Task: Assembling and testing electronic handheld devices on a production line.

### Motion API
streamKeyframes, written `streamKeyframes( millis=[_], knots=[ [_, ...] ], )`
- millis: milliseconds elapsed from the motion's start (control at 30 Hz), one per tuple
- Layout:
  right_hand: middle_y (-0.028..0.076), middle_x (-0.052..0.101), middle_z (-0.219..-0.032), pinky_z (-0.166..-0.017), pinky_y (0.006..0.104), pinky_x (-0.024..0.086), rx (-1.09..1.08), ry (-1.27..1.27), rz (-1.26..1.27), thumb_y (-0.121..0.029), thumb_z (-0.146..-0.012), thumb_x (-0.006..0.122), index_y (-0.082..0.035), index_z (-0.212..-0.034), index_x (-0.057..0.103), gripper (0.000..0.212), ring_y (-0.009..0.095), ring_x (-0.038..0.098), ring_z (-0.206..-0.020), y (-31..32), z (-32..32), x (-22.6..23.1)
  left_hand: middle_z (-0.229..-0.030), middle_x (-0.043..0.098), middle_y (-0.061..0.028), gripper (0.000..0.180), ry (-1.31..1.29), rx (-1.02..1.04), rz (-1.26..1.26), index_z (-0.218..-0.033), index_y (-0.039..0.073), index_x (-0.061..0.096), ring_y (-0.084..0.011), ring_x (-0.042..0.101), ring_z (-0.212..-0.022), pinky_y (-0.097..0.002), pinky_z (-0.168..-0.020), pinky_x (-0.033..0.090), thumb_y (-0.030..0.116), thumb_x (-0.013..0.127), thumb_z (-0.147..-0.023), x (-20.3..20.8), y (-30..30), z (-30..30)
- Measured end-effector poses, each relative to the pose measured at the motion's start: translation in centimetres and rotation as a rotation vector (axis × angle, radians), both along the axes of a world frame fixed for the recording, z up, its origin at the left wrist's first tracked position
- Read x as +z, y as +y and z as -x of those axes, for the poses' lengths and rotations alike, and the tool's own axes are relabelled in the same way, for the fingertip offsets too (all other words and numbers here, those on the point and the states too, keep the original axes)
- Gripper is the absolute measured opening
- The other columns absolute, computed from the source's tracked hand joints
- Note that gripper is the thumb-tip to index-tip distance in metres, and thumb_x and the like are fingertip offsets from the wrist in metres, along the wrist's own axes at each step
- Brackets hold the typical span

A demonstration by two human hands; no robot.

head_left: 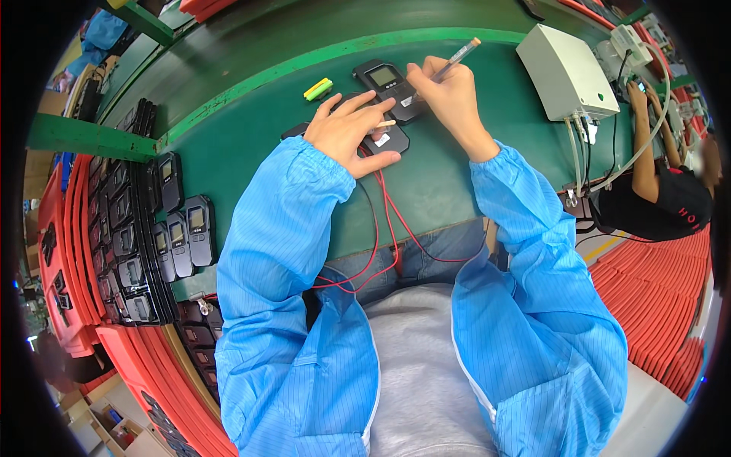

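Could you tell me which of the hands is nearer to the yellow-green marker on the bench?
Left. The left hand lies just right of the yellow-green marker; the right hand, holding a pen, is farther right.

surface (251,145) is matt green mat, smooth, with a painted lighter green stripe. black devices (386,82) look like hard plastic, semi-gloss, with glossy screens; white box (565,72) is matt plastic, leads (390,221) red rubbery insulation. sleeves (282,251) are thin blue pinstriped cloth, slight sheen; pen (457,57) in right hand (449,99) clear plastic.
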State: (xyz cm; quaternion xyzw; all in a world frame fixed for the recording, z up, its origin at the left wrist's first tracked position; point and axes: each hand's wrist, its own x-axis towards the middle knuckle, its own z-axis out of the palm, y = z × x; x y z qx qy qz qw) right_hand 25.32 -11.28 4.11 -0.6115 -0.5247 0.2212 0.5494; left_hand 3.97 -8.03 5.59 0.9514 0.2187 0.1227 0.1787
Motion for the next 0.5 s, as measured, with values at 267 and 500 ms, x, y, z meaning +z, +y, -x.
streamKeyframes(
  millis=[267,500],
  knots=[
    [0.000,0.050,-0.049,-0.043,0.0231,0.034,-0.005,0.090,-0.080,-0.020,-0.085,0.068,-0.001,-0.058,0.052,0.036,0.004,0.047,-0.047,0.06,0.35,0.11,-0.085,0.059,-0.0009,0.071,0.003,-0.005,0.002,-0.141,0.014,0.043,-0.0276,0.039,-0.136,-0.0555,-0.112,0.025,0.041,0.071,-0.081,0.14,-0.02,0.00],
    [0.000,0.054,-0.055,-0.049,0.0211,0.040,-0.002,0.058,-0.018,-0.020,-0.086,0.069,-0.003,-0.058,0.051,0.037,0.006,0.052,-0.052,0.05,0.21,0.11,-0.086,0.059,-0.0008,0.071,0.009,-0.007,0.003,-0.141,0.014,0.044,-0.0276,0.039,-0.137,-0.0554,-0.112,0.024,0.041,0.071,-0.081,0.00,0.04,-0.02]
  ],
)
